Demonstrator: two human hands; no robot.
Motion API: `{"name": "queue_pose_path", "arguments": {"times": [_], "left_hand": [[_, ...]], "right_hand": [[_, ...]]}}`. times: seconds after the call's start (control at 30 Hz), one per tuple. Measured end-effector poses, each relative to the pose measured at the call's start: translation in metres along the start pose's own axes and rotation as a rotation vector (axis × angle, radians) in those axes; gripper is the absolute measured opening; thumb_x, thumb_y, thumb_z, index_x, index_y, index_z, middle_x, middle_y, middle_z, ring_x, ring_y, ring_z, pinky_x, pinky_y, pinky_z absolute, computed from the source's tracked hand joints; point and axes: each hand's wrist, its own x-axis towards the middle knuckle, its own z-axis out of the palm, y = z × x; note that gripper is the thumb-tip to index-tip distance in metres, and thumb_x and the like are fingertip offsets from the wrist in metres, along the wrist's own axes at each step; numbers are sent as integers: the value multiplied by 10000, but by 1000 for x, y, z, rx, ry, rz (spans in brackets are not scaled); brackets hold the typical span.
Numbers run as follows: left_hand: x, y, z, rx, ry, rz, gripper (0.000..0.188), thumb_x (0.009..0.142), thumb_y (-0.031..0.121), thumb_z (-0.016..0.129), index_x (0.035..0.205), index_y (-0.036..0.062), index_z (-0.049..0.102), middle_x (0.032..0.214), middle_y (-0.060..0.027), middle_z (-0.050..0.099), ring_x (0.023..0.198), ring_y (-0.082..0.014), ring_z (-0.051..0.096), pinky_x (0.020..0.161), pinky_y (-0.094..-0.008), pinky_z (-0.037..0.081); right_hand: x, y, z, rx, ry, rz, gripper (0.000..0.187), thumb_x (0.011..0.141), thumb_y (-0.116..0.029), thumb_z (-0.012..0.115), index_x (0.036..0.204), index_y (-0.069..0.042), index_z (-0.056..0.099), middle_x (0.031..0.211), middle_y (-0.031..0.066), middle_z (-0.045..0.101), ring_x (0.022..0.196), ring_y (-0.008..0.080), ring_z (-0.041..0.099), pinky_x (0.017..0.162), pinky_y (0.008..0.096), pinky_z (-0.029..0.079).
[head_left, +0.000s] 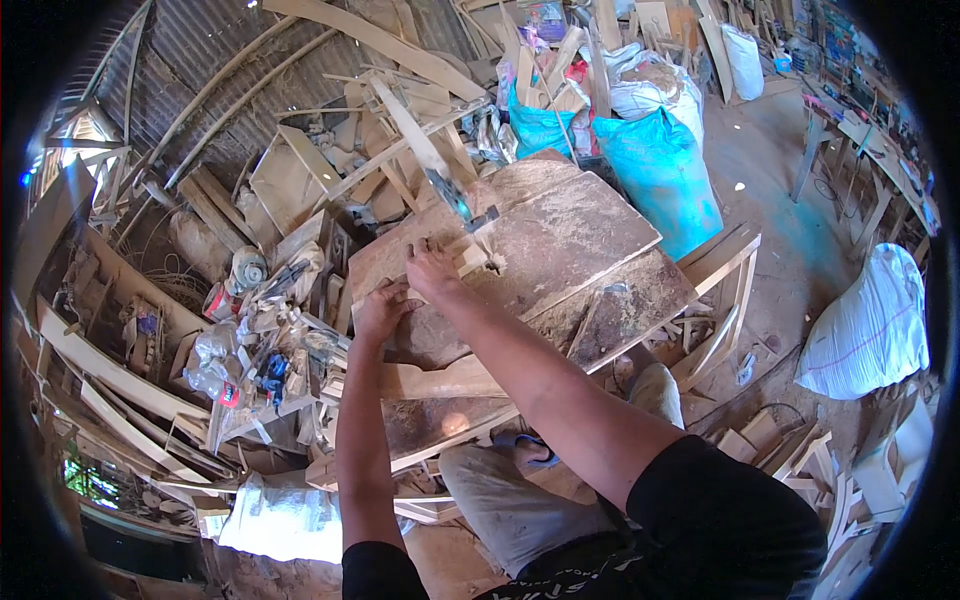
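A worn, dusty worktable (570, 225) spreads before me. Above it stands a saw's narrow upright arm (415, 135), with a dark guide (481, 219) at its lower end; the blade itself is too small to make out. Just below the guide lies a small light wooden piece (468, 260). My right hand (432, 270) is closed on its near end, fingers bent. Close beside it, my left hand (383, 310) is closed too, its fingers curled at the same piece, partly hidden. A longer curved wooden piece (445, 380) rests on the table's near side, under my right forearm.
Tools and bottles clutter a bench (265, 370) at the left. Wood scraps and boards (300, 165) lean behind it. Beyond the table stand a turquoise sack (660, 180) and white sacks; another white sack (868, 325) sits far right. A wooden frame (725, 300) adjoins the table's right side.
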Motion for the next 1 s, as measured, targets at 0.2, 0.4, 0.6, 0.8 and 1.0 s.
{"name": "queue_pose_path", "arguments": {"times": [0.2, 0.4, 0.6, 0.8, 1.0], "left_hand": [[8, 5, -1, -66, 1, -17, 446, 822, 237, 891, 1215, 80, 751, 1029, -157, 693, 965, -344, 694, 833, -433, 546], [-20, -24, -36, 21, 65, -18, 411, 818, 183, 855, 1189, 33, 758, 1127, -206, 736, 1066, -379, 698, 903, -445, 548], [-77, 66, -74, 139, 144, 92, 431, 818, -55, 763, 1242, 11, 733, 1262, -165, 713, 1195, -379, 646, 1066, -458, 498], [-117, 211, -18, 76, 130, 348, 374, 999, 122, 669, 1353, 3, 659, 1435, -213, 608, 1343, -386, 567, 1151, -514, 435], [-124, 94, -29, 134, 252, 85, 592, 1121, 390, 525, 1540, -24, 458, 1594, -243, 460, 1439, -398, 464, 1216, -498, 352]], "right_hand": [[-6, 9, -5, -108, 50, -112, 502, 933, -217, 656, 1356, 47, 601, 1387, 294, 581, 1284, 435, 557, 1109, 503, 450], [-87, 6, -40, 111, -4, -366, 663, 894, -295, 734, 1430, 48, 548, 1507, 290, 497, 1458, 429, 437, 1232, 522, 348], [-179, 22, -185, 5, 352, -585, 682, 886, -354, 693, 1431, 39, 574, 1504, 271, 528, 1483, 374, 447, 1296, 547, 256], [-305, 77, -207, -64, 203, -368, 545, 859, -283, 722, 1331, -25, 636, 1187, 162, 695, 1209, 347, 651, 1129, 519, 448], [-536, 216, -226, 106, 468, 698, 316, 989, -201, 715, 1244, -57, 596, 1079, 181, 728, 946, 324, 741, 782, 410, 598]]}}
